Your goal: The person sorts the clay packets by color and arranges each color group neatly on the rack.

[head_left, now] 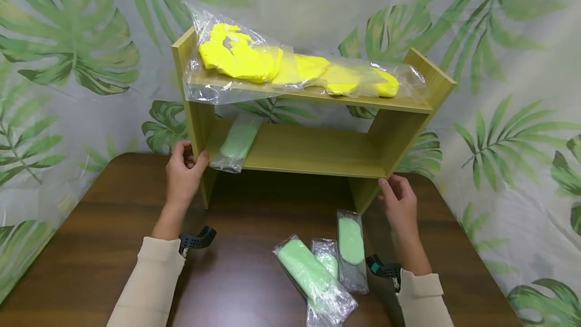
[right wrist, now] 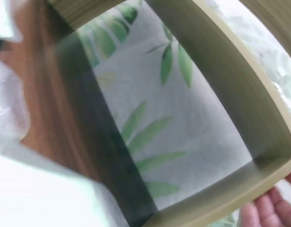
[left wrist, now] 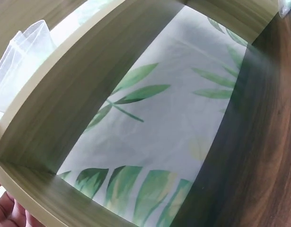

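A small wooden shelf unit (head_left: 313,145) stands on the table, slightly tilted in the head view. My left hand (head_left: 185,173) grips the front edge of its left side panel, with the thumb in front. At the right panel, near the middle board, my right hand (head_left: 399,197) holds the edge in the same manner. In the wrist views, fingertips of the left hand (left wrist: 10,210) and right hand (right wrist: 268,208) show outside the panels. Yellow soft pieces in clear bags (head_left: 245,59) lie along the top board. One green bagged slab (head_left: 238,140) leans on the middle board's left end.
Three more green slabs in clear plastic lie on the brown table (head_left: 227,276) before the shelf: an angled one (head_left: 304,269), one partly beneath it (head_left: 328,261), and one at the right (head_left: 351,241). A leaf-patterned cloth (head_left: 72,64) hangs behind.
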